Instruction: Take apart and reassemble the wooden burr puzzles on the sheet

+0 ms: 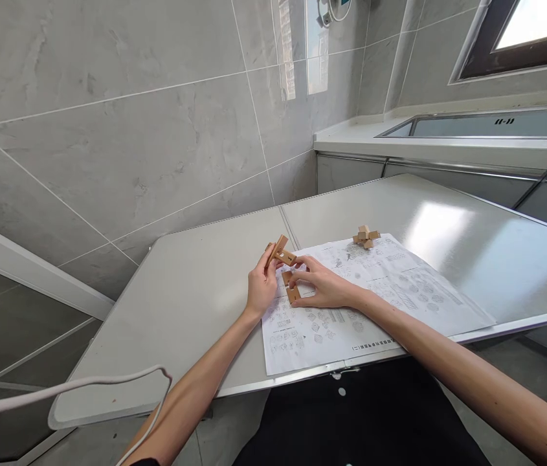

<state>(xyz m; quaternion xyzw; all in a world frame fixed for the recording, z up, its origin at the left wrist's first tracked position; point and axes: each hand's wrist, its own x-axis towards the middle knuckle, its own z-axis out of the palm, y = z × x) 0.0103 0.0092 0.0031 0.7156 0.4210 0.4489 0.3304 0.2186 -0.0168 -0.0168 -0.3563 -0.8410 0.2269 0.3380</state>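
Note:
Several interlocked wooden puzzle pieces [283,254] are gripped in my left hand [261,287], raised just over the left edge of a printed instruction sheet [351,327]. My right hand [322,285] pinches a separate notched wooden piece [293,296] between thumb and fingers, a little below and right of the joined pieces. One right fingertip reaches close to the joined pieces; whether it touches them I cannot tell. A finished-looking wooden burr puzzle [366,237] sits at the far edge of the sheet.
The sheet lies on a pale folding table [195,291] against a grey tiled wall [156,116]. A white cable [108,378] loops past my left forearm. Behind the table at right are a counter [346,136] and a sink [472,123] under a window [540,26].

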